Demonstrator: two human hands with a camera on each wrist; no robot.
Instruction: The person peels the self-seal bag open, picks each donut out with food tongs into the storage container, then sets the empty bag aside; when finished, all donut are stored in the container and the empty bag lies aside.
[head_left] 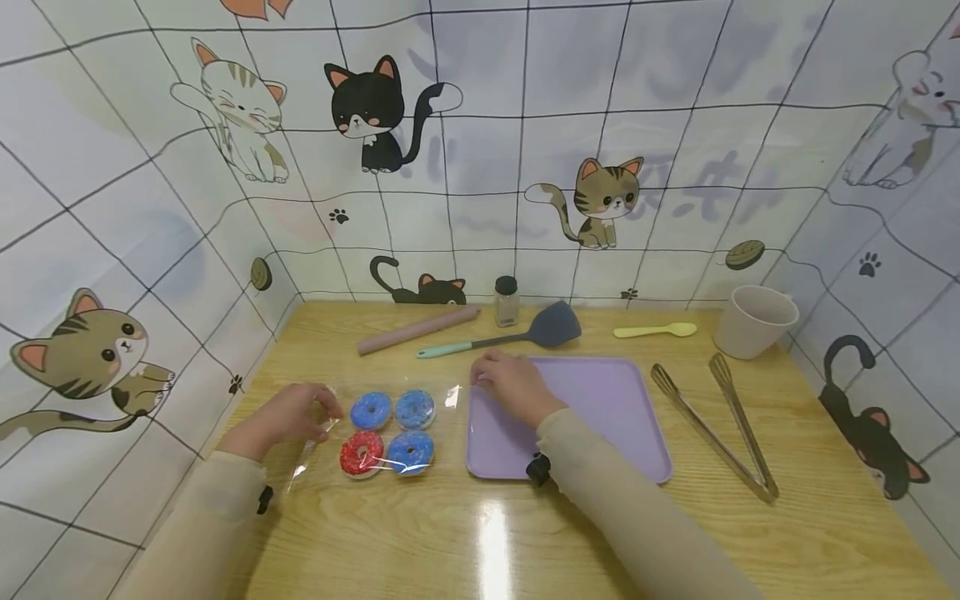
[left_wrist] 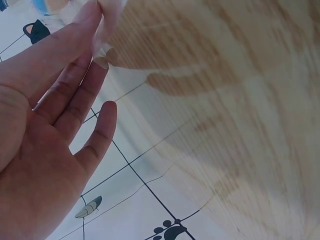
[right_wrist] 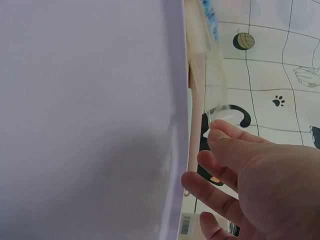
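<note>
My left hand (head_left: pixel 281 417) pinches the left edge of a crinkly clear plastic pack (head_left: pixel 382 433) near the worktop's (head_left: pixel 480 533) front-left; my right hand (head_left: pixel 513 385) pinches its right corner, over the smooth lilac square tray (head_left: pixel 622 408). Inside sit four round glossy doughnuts (head_left: pixel 390 431), three blue, one red.

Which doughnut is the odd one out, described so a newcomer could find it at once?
On the wooden table, left of the purple tray, lies a clear bag with four doughnuts in a square. The left hand pinches its left edge. The red doughnut sits at the near left corner; the other three are blue.
</note>
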